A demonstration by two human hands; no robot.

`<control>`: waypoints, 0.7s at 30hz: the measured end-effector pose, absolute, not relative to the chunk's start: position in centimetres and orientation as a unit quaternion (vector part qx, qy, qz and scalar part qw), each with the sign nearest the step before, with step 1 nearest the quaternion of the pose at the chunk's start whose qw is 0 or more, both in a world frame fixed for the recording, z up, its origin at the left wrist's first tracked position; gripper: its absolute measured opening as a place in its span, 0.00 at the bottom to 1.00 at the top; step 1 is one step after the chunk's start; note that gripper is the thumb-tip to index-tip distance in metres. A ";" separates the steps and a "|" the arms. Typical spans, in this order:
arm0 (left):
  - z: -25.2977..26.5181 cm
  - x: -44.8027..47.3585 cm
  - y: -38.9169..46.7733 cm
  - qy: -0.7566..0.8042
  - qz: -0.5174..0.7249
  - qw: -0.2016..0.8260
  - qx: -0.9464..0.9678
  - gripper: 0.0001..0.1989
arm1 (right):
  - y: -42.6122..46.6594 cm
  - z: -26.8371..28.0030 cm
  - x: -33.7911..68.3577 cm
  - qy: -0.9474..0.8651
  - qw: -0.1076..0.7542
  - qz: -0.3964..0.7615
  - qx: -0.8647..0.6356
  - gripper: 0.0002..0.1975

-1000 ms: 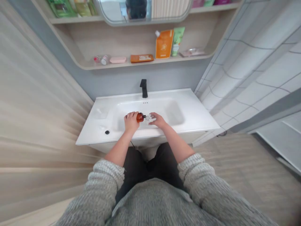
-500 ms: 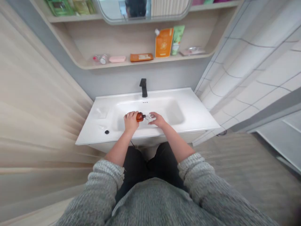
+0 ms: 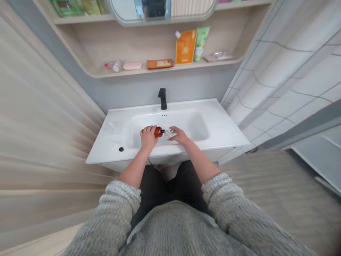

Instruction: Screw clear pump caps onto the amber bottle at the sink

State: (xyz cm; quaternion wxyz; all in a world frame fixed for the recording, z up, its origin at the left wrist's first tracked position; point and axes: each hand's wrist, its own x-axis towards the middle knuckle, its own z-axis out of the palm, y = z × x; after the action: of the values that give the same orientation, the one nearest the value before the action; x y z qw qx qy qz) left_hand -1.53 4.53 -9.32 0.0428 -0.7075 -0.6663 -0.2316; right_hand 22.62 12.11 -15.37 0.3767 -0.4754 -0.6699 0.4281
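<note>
My left hand (image 3: 148, 137) is wrapped round a reddish-brown bottle (image 3: 158, 132), which lies tilted on its side over the sink. The bottle's narrow dark neck points right. My right hand (image 3: 179, 135) grips a small whitish, partly see-through thing (image 3: 169, 133) between thumb and fingers, right at the bottle's mouth. Its exact kind is too blurred to tell. Both hands are over the front part of the white sink basin (image 3: 198, 128). On the counter left of the basin lies a small round black cap-like piece (image 3: 121, 149).
Behind the basin stands a black faucet (image 3: 162, 99). Faint white or clear items (image 3: 114, 127) rest on the left counter. Above, a shelf (image 3: 133, 74) holds an orange pouch (image 3: 185, 47), a green tube (image 3: 201, 43) and small packages. A pale curtain (image 3: 48, 106) hangs at left.
Both hands keep almost the same place, with the bottle still tilted towards the whitish thing. The view has shifted very slightly.
</note>
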 end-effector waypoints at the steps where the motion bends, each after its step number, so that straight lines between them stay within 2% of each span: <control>1: -9.3 -1.5 4.5 -0.666 -0.232 0.043 -0.708 0.29 | 12.1 -15.3 22.6 -0.671 0.377 0.426 -0.476 0.42; 21: -9.2 -1.5 4.4 -0.666 -0.231 0.039 -0.708 0.29 | 11.9 -15.0 22.6 -0.676 0.370 0.418 -0.481 0.43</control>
State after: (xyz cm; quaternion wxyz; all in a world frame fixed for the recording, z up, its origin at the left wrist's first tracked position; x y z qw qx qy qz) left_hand -1.51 4.43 -9.20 0.0391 -0.7083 -0.6661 -0.2305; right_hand 22.60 11.87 -14.99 0.3702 -0.4808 -0.6759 0.4183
